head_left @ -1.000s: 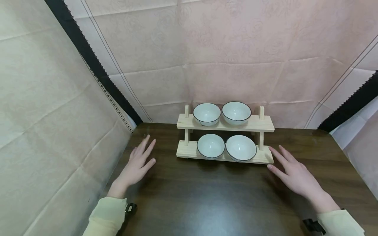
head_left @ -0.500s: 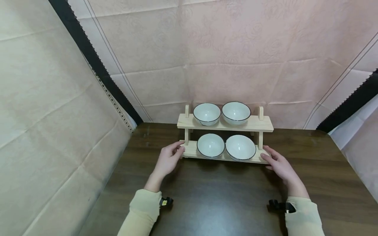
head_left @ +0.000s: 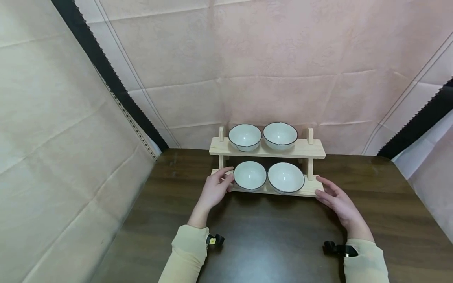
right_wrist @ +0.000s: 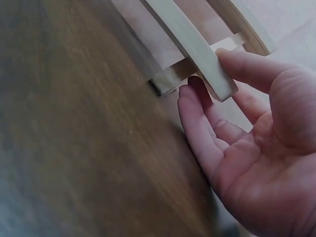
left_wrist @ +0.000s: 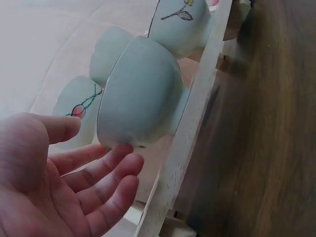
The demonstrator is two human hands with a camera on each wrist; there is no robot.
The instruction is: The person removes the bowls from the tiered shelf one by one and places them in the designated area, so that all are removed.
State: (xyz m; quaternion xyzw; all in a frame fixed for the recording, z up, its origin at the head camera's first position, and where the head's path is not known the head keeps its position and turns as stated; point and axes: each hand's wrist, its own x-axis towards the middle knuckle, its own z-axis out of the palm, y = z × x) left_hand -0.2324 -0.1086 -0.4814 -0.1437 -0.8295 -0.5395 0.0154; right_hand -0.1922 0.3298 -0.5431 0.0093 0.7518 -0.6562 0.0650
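A two-tier pale wooden rack stands toward the back of the table, two white, dark-rimmed bowls on each tier. My left hand is at the lower left bowl. In the left wrist view its fingers, loosely bent, reach the near side of that bowl, and the thumb stays apart from it. My right hand holds the right end of the lower shelf. From the right wrist, the thumb lies on the board's top edge and the fingers curl underneath.
Beside the left bowl sits the lower right bowl. Above are the upper left bowl and upper right bowl. A pale cloth wall rises behind the dark wooden table.
My left hand has moved right, from the bare table to the rack's left end and then to the lower left bowl. My right hand has come in to grip the rack's right end.
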